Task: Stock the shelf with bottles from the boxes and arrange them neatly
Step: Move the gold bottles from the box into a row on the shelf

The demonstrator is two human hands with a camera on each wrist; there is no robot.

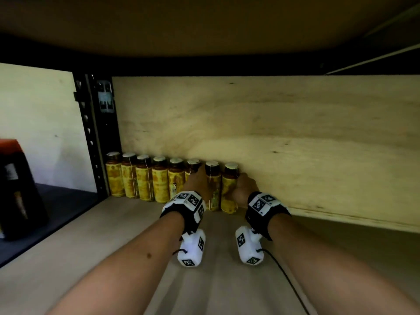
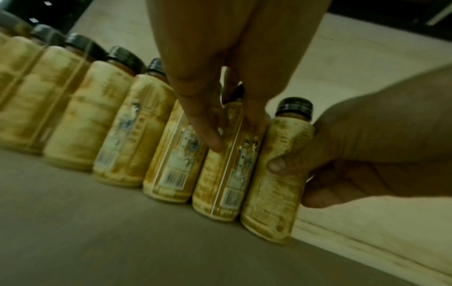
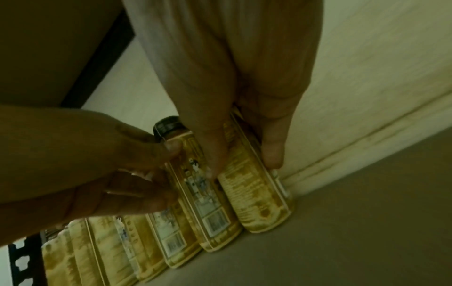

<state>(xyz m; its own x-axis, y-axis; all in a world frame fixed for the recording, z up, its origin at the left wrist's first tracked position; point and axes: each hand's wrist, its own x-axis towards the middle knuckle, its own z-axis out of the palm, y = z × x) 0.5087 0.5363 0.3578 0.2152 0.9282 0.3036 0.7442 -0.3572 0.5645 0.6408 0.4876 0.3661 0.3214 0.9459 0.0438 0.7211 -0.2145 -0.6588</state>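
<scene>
Several yellow-labelled bottles with dark caps stand in a row (image 1: 145,180) against the back panel of the shelf. My left hand (image 1: 197,181) grips the second bottle from the right end (image 1: 213,189), thumb and fingers round its body (image 2: 225,174). My right hand (image 1: 243,186) grips the rightmost bottle (image 1: 229,192), which stands upright on the board next to its neighbour (image 3: 257,195). In the right wrist view, my right hand (image 3: 244,164) wraps that bottle from above. Both held bottles rest on the shelf board, touching each other.
The plywood back panel (image 1: 284,133) runs behind the row. A black perforated upright (image 1: 95,137) bounds the left end. The upper shelf (image 1: 204,23) hangs low overhead. Bare shelf board (image 1: 341,246) extends right of the row. A dark box (image 1: 18,189) stands beyond the upright at left.
</scene>
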